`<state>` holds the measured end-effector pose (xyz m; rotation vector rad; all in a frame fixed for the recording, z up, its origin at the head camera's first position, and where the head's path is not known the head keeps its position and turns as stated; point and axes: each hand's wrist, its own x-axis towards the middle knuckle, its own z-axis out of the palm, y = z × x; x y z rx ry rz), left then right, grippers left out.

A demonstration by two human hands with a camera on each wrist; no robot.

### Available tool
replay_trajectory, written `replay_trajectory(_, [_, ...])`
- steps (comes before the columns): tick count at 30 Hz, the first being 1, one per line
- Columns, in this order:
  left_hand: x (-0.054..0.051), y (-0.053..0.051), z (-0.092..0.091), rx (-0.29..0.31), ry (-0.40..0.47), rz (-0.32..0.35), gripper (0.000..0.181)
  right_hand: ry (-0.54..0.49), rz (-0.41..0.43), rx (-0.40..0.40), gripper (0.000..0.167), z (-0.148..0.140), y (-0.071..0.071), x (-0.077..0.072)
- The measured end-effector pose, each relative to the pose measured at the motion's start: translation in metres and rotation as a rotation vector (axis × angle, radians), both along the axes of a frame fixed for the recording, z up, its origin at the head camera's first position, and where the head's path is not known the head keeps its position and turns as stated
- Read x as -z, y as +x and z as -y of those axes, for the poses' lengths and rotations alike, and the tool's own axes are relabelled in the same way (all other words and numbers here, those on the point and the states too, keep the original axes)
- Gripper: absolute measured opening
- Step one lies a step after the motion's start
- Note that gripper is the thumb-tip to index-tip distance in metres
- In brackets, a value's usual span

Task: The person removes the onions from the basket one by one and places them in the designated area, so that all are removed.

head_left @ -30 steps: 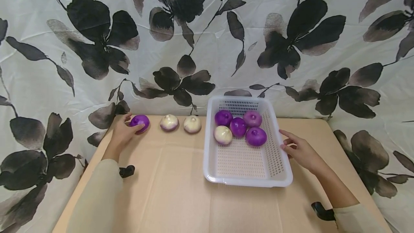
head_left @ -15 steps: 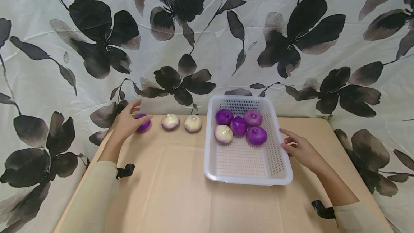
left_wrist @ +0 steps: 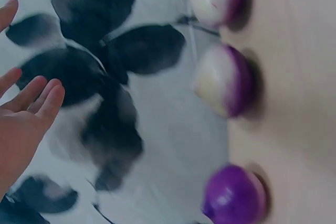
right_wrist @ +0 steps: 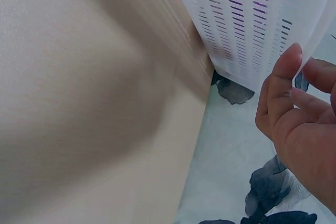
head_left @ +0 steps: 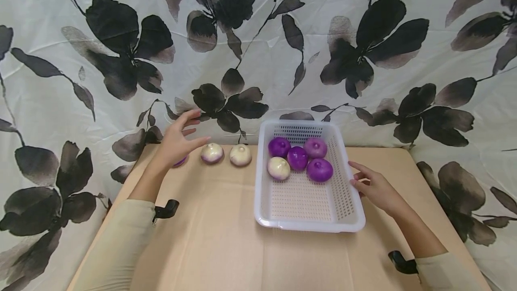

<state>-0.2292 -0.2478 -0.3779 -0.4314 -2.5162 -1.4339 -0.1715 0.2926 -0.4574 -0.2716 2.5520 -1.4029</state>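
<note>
My left hand (head_left: 176,140) is raised with fingers spread, holding nothing, above the left end of a row of onions. Beneath it lies a purple onion (left_wrist: 235,195), mostly hidden by the hand in the head view. Beside that sit two white-topped onions with purple undersides, a nearer one (head_left: 212,153) and a farther one (head_left: 240,155). My right hand (head_left: 376,191) pinches the right rim of a white perforated plastic basket (head_left: 309,226) between thumb and fingers. Inside, toward the back, are several purple onions (head_left: 320,170) and one white-topped onion (head_left: 278,168).
The light wooden-coloured table (head_left: 210,237) ends at a white cloth (head_left: 291,71) with dark printed flowers, hanging behind it. The row of onions lies along the back edge, left of the basket.
My left hand has let go of the purple onion, lifted, and moved right with its fingers opening out. The right hand, basket and onions have stayed put.
</note>
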Motion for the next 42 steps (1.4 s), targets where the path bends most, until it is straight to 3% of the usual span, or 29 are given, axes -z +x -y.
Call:
replay_trajectory(6, [-0.017, 0.002, -0.040, 0.121, 0.021, -0.010, 0.078, -0.001, 0.004, -0.002, 0.064, 0.000, 0.000, 0.004])
replay_trajectory(15, [-0.035, -0.006, -0.108, 0.312, -0.128, 0.004, 0.087, 0.008, -0.004, 0.000, 0.064, -0.001, 0.000, 0.004])
replay_trajectory(20, [-0.039, -0.011, -0.137, 0.387, -0.196, 0.014, 0.088, -0.005, 0.000, -0.004, 0.065, 0.001, 0.000, 0.005])
replay_trajectory(27, [-0.032, -0.023, -0.170, 0.446, -0.246, 0.035, 0.088, 0.016, 0.004, 0.006, 0.065, 0.000, 0.000, 0.006])
replay_trajectory(35, [-0.018, -0.032, -0.214, 0.518, -0.368, 0.087, 0.093, 0.015, 0.000, 0.003, 0.065, -0.001, 0.001, 0.004])
replay_trajectory(42, [-0.001, -0.038, -0.251, 0.567, -0.415, 0.129, 0.094, 0.017, -0.003, 0.008, 0.065, 0.000, -0.001, 0.003])
